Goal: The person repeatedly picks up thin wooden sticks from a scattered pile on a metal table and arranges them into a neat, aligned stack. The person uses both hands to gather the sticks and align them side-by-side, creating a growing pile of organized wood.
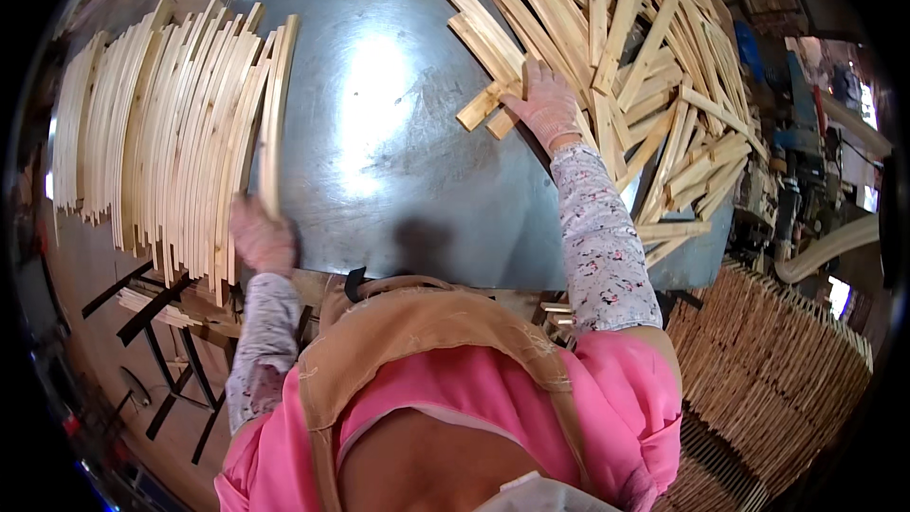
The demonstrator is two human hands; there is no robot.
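Observation:
My left hand (pixel 263 237), in a pale glove and slightly blurred, is closed at the near end of a wooden slat (pixel 277 118). That slat stands at the right edge of a row of upright-lying slats (pixel 171 133), packed side by side at the left. On the right, my gloved right hand (pixel 547 106) rests on the edge of a loose heap of slats (pixel 654 57), fingers stretched over the wood and thumb apart. Two short slat ends, one of them a yellowish slat (pixel 483 106), stick out beside its thumb. Its palm side is hidden.
A shiny grey metal tabletop (pixel 379 199) lies between row and heap. Black metal legs of a stand (pixel 171 360) show below left. At the lower right is a tall stack of thin wood pieces (pixel 768 370). Machinery and a pale hose (pixel 829 246) stand at the far right.

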